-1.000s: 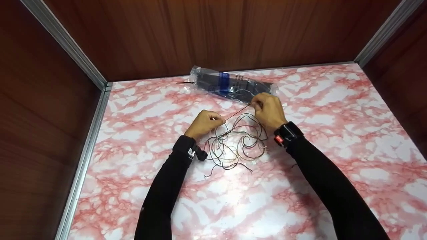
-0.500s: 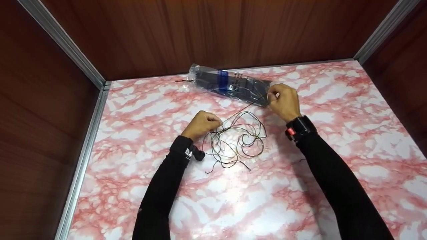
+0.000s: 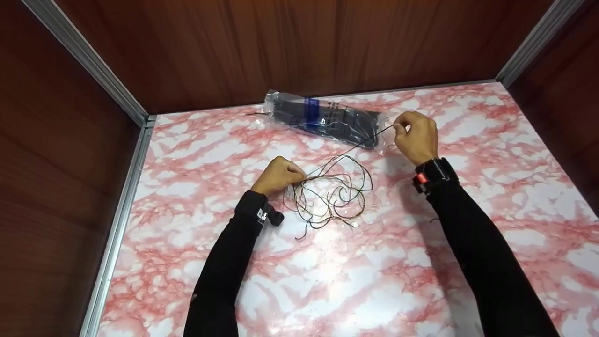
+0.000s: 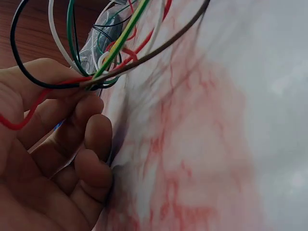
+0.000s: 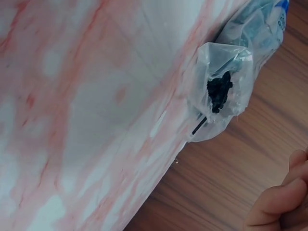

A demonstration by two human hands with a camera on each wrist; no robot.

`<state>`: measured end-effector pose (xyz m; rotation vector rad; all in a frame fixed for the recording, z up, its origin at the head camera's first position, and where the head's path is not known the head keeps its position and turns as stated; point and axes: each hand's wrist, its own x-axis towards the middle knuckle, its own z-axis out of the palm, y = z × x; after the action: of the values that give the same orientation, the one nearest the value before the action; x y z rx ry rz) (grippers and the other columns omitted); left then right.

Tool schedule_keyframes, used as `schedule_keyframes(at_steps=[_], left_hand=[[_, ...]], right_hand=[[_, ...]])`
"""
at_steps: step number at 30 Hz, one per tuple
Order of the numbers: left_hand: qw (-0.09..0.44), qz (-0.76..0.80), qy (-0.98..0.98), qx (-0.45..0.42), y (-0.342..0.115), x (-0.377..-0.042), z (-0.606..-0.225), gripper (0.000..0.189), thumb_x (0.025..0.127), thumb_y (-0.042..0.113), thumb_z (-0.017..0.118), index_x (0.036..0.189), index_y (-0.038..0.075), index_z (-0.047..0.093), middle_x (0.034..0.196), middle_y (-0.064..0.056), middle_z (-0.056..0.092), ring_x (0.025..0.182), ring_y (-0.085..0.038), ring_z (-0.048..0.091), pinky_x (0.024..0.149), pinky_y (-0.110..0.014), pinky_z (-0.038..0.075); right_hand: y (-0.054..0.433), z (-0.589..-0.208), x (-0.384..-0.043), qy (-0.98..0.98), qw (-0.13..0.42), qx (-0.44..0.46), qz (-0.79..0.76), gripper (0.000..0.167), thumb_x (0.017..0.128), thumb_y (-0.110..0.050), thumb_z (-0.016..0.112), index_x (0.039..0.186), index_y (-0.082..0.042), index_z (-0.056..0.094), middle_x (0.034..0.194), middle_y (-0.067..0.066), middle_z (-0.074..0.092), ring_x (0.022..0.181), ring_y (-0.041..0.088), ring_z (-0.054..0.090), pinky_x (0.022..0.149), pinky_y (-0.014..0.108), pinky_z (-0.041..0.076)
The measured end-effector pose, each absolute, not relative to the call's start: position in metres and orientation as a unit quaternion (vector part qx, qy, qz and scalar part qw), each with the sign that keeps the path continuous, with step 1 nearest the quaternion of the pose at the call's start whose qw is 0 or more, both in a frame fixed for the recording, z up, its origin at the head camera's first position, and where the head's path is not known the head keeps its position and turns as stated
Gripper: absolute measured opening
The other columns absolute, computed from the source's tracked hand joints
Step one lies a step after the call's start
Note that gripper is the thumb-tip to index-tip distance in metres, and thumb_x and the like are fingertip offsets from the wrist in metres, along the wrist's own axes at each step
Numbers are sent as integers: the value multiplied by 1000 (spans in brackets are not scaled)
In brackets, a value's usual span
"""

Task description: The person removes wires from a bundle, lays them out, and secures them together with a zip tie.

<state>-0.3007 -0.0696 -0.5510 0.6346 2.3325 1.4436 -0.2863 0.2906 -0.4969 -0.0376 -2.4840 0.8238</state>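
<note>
A loose tangle of thin coloured wires point(image 3: 364, 189) lies between my hands on the marbled tabletop. My left hand point(image 3: 280, 176) pinches the bundle at its left side between thumb and forefinger. Close up in the left wrist view, red, black, white, brown, green and green-yellow wires point(image 4: 124, 33) cross at the fingertips, while the other fingers curl loosely below. Farther right, my right hand point(image 3: 416, 135) pinches the end of one dark wire point(image 3: 383, 130), which runs stretched back to the bundle. Only part of the right hand's fingers point(image 5: 284, 202) shows in the right wrist view.
Behind the wires lies a clear plastic bag point(image 3: 290, 110) with a blue label, full of long black strips. One strip pokes from its left end. Wood-grain panels point(image 3: 299, 51) with metal edging enclose the marbled tabletop point(image 3: 468, 154) at the back and sides.
My right hand has moved right and slightly back, drawing out a longer stretch of dark wire. The left hand has shifted slightly left, still pinching the bundle.
</note>
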Motion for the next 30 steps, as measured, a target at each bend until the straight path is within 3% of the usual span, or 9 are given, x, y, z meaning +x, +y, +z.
schedule_keyframes(at_steps=[10, 19, 23, 27, 30], left_hand=[[165, 436, 855, 226, -72, -301, -545, 9, 80, 15, 73, 86, 12, 80, 81, 6, 73, 79, -13, 64, 75, -28, 49], [162, 393, 875, 232, -70, -300, -543, 9, 79, 16, 72, 81, 17, 80, 77, 11, 71, 75, -10, 62, 71, -25, 47], [149, 391, 880, 226, -69, -298, -546, 7, 80, 17, 73, 81, 17, 80, 74, 11, 71, 70, -10, 61, 67, -25, 46], [113, 403, 879, 227, -66, -296, -550, 8, 80, 15, 72, 80, 16, 80, 72, 11, 70, 69, -8, 62, 69, -25, 48], [90, 396, 880, 245, -64, -296, -550, 9, 79, 12, 70, 77, 15, 78, 68, 10, 68, 67, -9, 61, 70, -25, 48]], right_hand=[[287, -500, -287, -918, 271, -39, 286, 5, 85, -6, 65, 84, -6, 69, 83, 6, 65, 79, 28, 60, 73, 46, 44], [287, -516, -290, -921, 241, -104, 289, 7, 86, -8, 62, 88, -9, 68, 87, 6, 63, 85, 29, 59, 75, 47, 45], [288, -523, -289, -916, 252, -83, 301, 4, 85, -6, 63, 85, -7, 66, 84, 7, 62, 81, 29, 58, 73, 46, 43], [290, -527, -289, -904, 210, -54, 368, 4, 86, -1, 59, 85, -5, 61, 87, 9, 61, 75, 21, 57, 70, 35, 45], [288, -526, -288, -800, 127, -48, 585, 6, 90, 3, 49, 87, 1, 54, 93, 14, 64, 66, 16, 59, 59, 28, 49]])
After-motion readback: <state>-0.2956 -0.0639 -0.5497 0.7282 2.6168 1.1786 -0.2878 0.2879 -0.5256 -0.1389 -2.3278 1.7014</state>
